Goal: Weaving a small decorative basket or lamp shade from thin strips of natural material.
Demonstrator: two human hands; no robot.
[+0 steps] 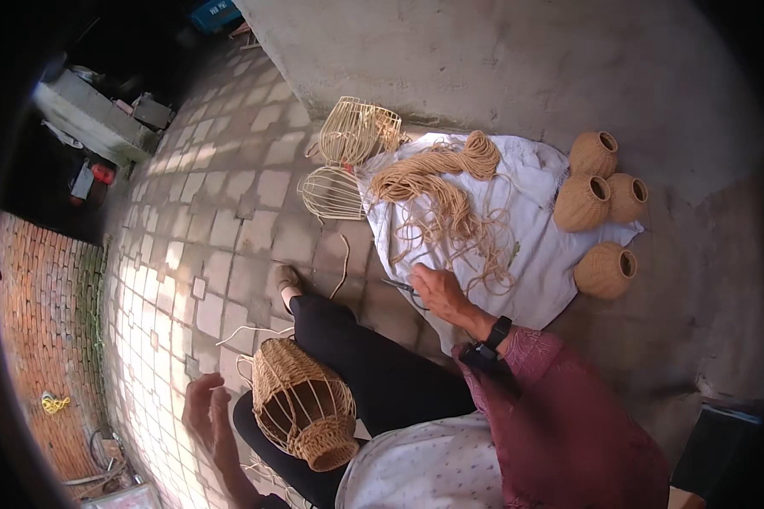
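A half-woven tan rope basket (304, 399) lies tilted across my lap, its bare wire ribs showing on one side and its woven neck toward me. My left hand (210, 414) is just left of it, fingers loosely bent and apart, apparently holding nothing. Loose cord ends (250, 331) stick out from the basket's far end. Over the near edge of a white cloth (530, 254), my right hand (441, 293) grips dark-handled scissors (406, 288), with the blades pointing left. Beyond that hand, a thick bundle of tan cord (437, 174) spreads over the cloth in loose strands.
Bare wire basket frames (335, 193) stand on the paving left of the cloth. Several finished round woven baskets (604, 270) sit along its right side. One cord piece (344, 267) lies near my shoe (287, 277). A grey wall (526, 68) rises behind; a brick wall (51, 331) is far left.
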